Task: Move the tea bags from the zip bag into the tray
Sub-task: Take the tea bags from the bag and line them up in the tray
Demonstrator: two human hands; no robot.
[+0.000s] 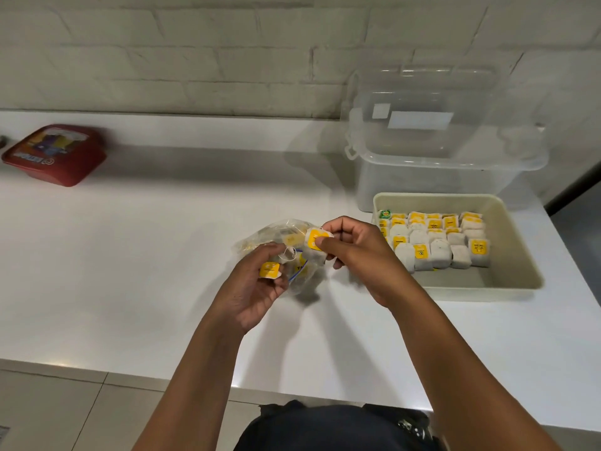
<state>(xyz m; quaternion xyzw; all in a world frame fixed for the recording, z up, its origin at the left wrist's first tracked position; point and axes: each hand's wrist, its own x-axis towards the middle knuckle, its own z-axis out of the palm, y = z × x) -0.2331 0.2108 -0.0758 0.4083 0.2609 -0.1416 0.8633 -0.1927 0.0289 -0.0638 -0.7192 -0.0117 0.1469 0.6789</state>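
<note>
A clear zip bag [273, 237] with several tea bags inside lies crumpled on the white counter, in the middle of the head view. My left hand [253, 288] grips the bag's near side and pinches a yellow tag [270, 270]. My right hand [351, 252] holds a tea bag [314, 245] with a yellow tag just above the bag's mouth. To the right stands the beige tray [507, 255], with several tea bags [435, 242] set in rows across its far half.
A clear plastic box [445, 151] with a lid stands behind the tray against the brick wall. A red lidded container [57, 154] lies at the far left. The counter's front edge [292, 393] runs close to my body.
</note>
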